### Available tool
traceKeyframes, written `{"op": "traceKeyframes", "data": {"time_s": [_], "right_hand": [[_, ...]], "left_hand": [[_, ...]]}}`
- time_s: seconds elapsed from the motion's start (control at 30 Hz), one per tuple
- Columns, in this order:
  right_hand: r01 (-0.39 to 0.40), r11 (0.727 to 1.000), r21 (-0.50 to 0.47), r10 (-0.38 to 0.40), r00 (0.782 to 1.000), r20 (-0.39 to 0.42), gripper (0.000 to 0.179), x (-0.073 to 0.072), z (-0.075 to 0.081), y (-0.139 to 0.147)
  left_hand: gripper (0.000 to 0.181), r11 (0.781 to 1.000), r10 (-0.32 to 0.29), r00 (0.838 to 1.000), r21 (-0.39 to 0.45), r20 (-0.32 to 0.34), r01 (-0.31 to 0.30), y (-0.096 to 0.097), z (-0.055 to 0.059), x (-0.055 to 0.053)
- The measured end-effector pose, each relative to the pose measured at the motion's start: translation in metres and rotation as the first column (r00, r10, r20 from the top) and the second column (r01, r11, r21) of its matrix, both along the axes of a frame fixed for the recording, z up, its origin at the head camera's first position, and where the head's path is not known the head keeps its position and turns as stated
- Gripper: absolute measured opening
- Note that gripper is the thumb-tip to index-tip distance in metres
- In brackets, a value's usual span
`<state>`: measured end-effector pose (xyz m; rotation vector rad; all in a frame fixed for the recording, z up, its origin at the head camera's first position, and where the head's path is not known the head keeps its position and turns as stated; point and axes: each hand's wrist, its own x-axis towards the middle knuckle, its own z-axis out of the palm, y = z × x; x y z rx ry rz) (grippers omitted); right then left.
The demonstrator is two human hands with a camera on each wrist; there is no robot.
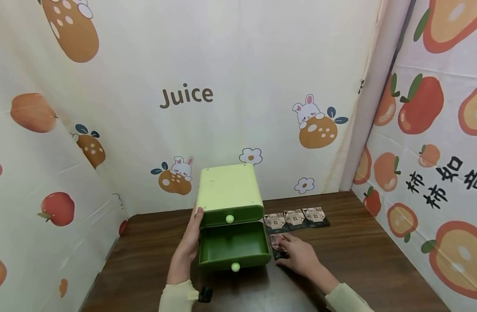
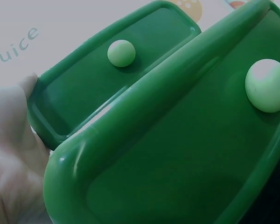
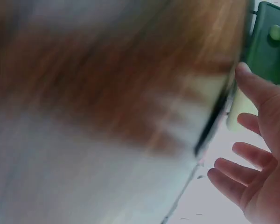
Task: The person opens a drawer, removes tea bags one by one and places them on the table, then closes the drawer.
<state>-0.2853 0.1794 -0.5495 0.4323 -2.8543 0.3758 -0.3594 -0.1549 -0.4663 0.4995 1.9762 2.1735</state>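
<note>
A small two-drawer box point(image 1: 228, 186) with a pale green top and dark green drawers stands on the table. Its lower drawer point(image 1: 234, 242) is pulled out, and no contents show inside; the upper one point(image 2: 79, 84) is closed. Against the box's left side rests my left hand point(image 1: 189, 238), thumb at the front upper corner, other fingers mostly hidden. To the right of the drawer lies a flat square packet point(image 1: 276, 240) with a pinkish print and dark lower edge. Over it reaches my right hand point(image 1: 298, 255), fingertips on its right part; the right wrist view shows the fingers spread and loose.
Behind that packet, three similar packets point(image 1: 296, 219) lie in a row right of the box. The dark wooden table point(image 1: 359, 260) meets a printed cloth backdrop point(image 1: 238, 86) at the back, with more cloth on both sides.
</note>
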Motion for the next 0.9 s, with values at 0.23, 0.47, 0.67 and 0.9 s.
{"op": "traceKeyframes", "data": {"time_s": [0.23,0.47,0.67,0.9], "right_hand": [[0.103,0.992,-0.067,-0.104,0.995,-0.003,0.028,0.022,0.022,-0.025],[0.157,0.973,-0.169,-0.116,0.965,0.234,0.038,0.049,0.041,-0.064],[0.160,0.973,-0.164,-0.088,0.922,0.378,0.053,0.066,0.057,-0.086],[0.073,0.988,-0.139,-0.023,0.944,0.328,0.055,0.068,0.047,-0.129]], "left_hand": [[0.053,1.000,0.004,1.000,0.008,0.002,-0.004,0.002,-0.001,-0.002],[0.051,1.000,-0.013,1.000,0.023,-0.001,0.013,0.004,0.002,-0.004],[0.054,0.999,-0.033,0.999,0.028,0.026,0.032,0.003,0.018,0.005],[0.056,0.999,-0.038,0.998,0.024,0.044,0.037,0.002,0.023,0.009]]}}
